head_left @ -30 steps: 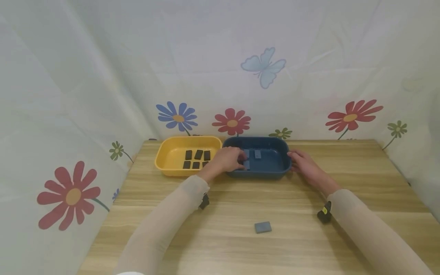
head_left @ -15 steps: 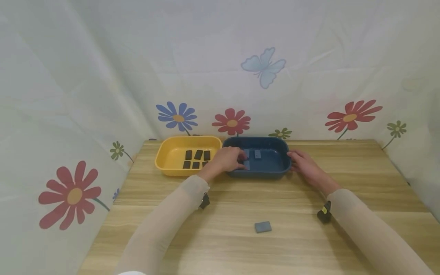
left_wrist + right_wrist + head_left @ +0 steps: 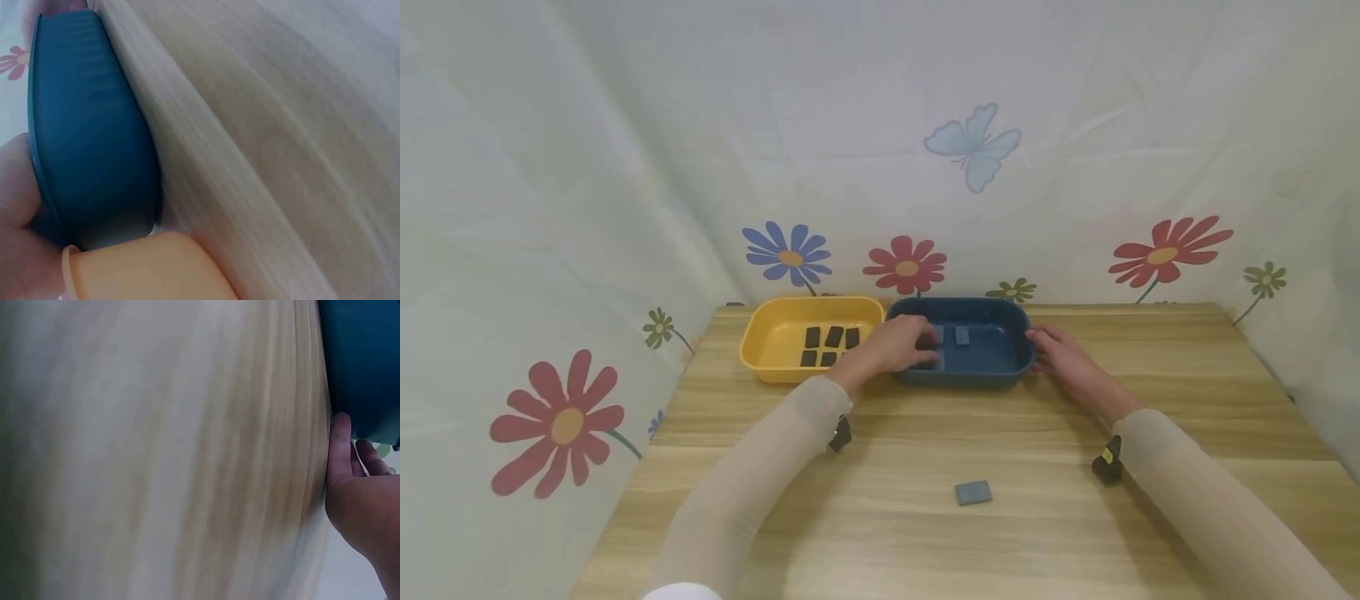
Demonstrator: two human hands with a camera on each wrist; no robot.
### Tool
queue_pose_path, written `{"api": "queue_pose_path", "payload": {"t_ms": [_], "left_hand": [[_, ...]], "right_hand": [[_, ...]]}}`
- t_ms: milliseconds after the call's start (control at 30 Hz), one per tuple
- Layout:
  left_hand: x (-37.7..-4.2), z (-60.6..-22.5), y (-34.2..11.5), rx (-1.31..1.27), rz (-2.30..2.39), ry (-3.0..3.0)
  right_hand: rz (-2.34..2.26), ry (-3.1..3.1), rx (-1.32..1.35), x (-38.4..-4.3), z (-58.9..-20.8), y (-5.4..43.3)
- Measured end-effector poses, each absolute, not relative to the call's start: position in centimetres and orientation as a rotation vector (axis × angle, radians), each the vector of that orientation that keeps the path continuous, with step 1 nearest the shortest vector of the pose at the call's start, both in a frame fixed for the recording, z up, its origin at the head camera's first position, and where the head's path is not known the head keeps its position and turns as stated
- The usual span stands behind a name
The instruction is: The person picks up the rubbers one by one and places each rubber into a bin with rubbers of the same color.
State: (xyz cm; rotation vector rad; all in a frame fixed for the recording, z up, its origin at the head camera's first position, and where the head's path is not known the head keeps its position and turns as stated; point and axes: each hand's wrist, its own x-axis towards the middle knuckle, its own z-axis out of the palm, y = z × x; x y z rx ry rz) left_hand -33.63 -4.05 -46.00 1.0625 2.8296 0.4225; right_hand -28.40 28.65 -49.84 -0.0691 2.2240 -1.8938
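In the head view my left hand point(image 3: 898, 343) reaches over the left end of the blue tub point(image 3: 988, 377). Its thumb and fingers are apart and blurred, above flat grey tiles point(image 3: 939, 360) partly hidden behind them; I see nothing between the fingertips. Another grey tile point(image 3: 962, 336), with small dark dots, lies in the tub. My right hand point(image 3: 1070, 360) touches the tub's right end. In the right wrist view, the fairly straight fingers point(image 3: 340, 447) rest against the outer wall of the blue tub point(image 3: 365, 369).
A yellow tub point(image 3: 767, 333) stands directly left of the blue one, with several black tiles point(image 3: 833, 336) in rows, some hidden by my left hand. One loose grey tile point(image 3: 973, 492) lies on the wooden table point(image 3: 1045, 550). A flowered curtain point(image 3: 1060, 192) hangs behind.
My left hand has lifted slightly and shifted a little left, its fingers drawing back from the grey tiles. The right hand stays at the blue tub's end.
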Motion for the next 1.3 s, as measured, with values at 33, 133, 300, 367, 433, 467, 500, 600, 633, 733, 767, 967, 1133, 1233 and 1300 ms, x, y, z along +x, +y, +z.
{"api": "queue_pose_path", "payload": {"t_ms": [33,133,300,367,433,467,500,600,633,733,767,967,1133,1233,1300], "left_hand": [[-33.7,-45.9,-4.0,1.079,0.449,2.828],[-33.5,-45.1,-3.9,1.123,0.545,2.819],[-31.8,-42.7,-3.6,1.223,0.614,2.786],[-30.5,-41.6,-3.5,1.288,0.576,2.782],[-29.1,-40.5,-3.4,1.356,0.516,2.781],[-28.3,-40.1,-3.4,1.398,0.478,2.781],[-27.5,-39.8,-3.3,1.441,0.448,2.768],[-25.2,-39.6,-3.0,1.55,0.36,2.698],[-24.5,-39.7,-2.8,1.575,0.334,2.666],[-22.6,-40.1,-2.5,1.578,0.345,2.553],[-22.1,-40.3,-2.5,1.57,0.359,2.514],[-20.5,-42.0,-2.3,1.501,0.44,2.35],[-19.6,-44.2,-2.3,1.567,0.435,2.256],[-19.1,-45.2,-2.4,1.59,0.425,2.224],[-18.8,-45.5,-2.5,1.589,0.419,2.227]], "right_hand": [[-1.891,2.224,-0.072,-28.4,-49.8,28.7],[-1.886,2.219,-0.074,-28.4,-49.7,28.7],[-1.874,2.228,-0.077,-28.3,-49.6,28.5],[-1.873,2.227,-0.083,-28.3,-49.5,28.5],[-1.876,2.224,-0.087,-28.4,-49.5,28.4],[-1.874,2.225,-0.089,-28.4,-49.4,28.4],[-1.872,2.225,-0.09,-28.4,-49.4,28.4],[-1.87,2.229,-0.083,-28.4,-49.4,28.4],[-1.87,2.229,-0.082,-28.4,-49.4,28.4],[-1.875,2.228,-0.08,-28.3,-49.3,28.3],[-1.878,2.227,-0.08,-28.3,-49.4,28.3],[-1.875,2.23,-0.06,-28.2,-49.5,28.4],[-1.871,2.242,-0.063,-28.2,-49.5,28.5],[-1.87,2.245,-0.057,-28.1,-49.4,28.5],[-1.873,2.244,-0.061,-28.2,-49.4,28.4]]}}
